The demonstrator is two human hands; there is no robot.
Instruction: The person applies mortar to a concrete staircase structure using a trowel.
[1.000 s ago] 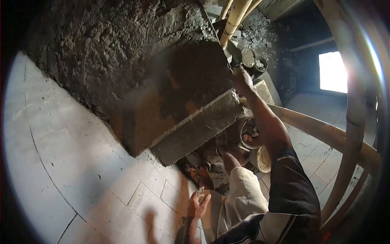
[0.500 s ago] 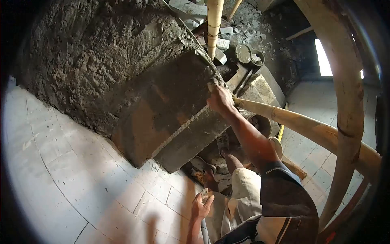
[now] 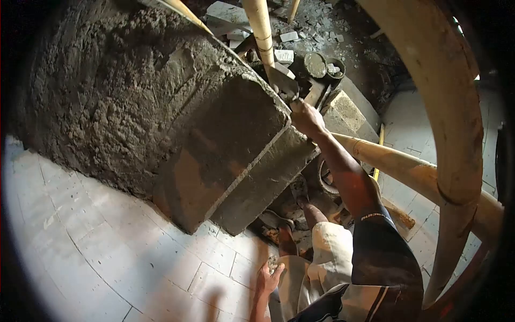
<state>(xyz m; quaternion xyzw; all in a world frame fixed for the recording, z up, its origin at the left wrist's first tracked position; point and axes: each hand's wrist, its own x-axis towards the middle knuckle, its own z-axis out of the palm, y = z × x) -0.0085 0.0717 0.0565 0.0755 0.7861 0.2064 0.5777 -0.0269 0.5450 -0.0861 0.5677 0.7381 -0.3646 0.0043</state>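
Observation:
My right hand (image 3: 308,119) is closed around the handle of a trowel (image 3: 286,81), whose flat blade points up and away beyond the edge of the plastered step (image 3: 225,123). Dark wet mortar (image 3: 112,102) covers the surface on the left, rough and lumpy there, smoother close to the step's edge. Low in the view, beside my knee, my left hand (image 3: 266,282) is curled around a small grey lump of mortar (image 3: 273,264).
Bamboo poles (image 3: 397,161) cross on the right, and another pole (image 3: 258,32) stands at the top. Two buckets (image 3: 315,65) sit behind the step near broken blocks (image 3: 228,16) and rubble. A white block wall (image 3: 134,247) runs along the lower left.
My right hand has lifted off the step's edge and moved slightly up and right, bringing the trowel blade into sight. The view has shifted slightly. My left hand stays near the knee.

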